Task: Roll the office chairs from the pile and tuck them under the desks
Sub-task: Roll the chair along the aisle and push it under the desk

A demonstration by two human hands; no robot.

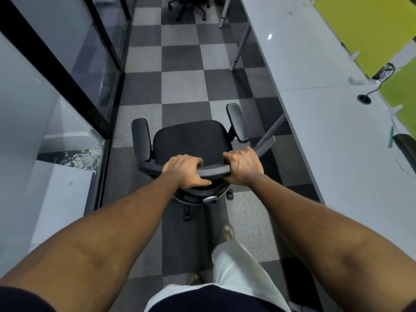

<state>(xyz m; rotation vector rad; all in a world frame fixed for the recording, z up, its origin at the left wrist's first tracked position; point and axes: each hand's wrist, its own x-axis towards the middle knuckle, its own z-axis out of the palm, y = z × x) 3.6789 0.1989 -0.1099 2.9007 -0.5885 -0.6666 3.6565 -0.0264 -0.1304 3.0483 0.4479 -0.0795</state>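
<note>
The person wears a dark navy top (216, 299) with short dark sleeves (20, 300), bare forearms (117, 230), pale off-white trousers (234, 264) and dull olive-brown shoes (227, 234).

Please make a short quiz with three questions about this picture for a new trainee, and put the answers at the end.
1. True or false: the left hand and the right hand both grip the backrest of the black chair.
2. On which side of the person does the long white desk stand? A) left B) right C) no desk is in view
3. Fill in: the floor has a ____ pattern of light and dark grey tiles.

Key: 1 true; 2 B; 3 checkered.
</note>
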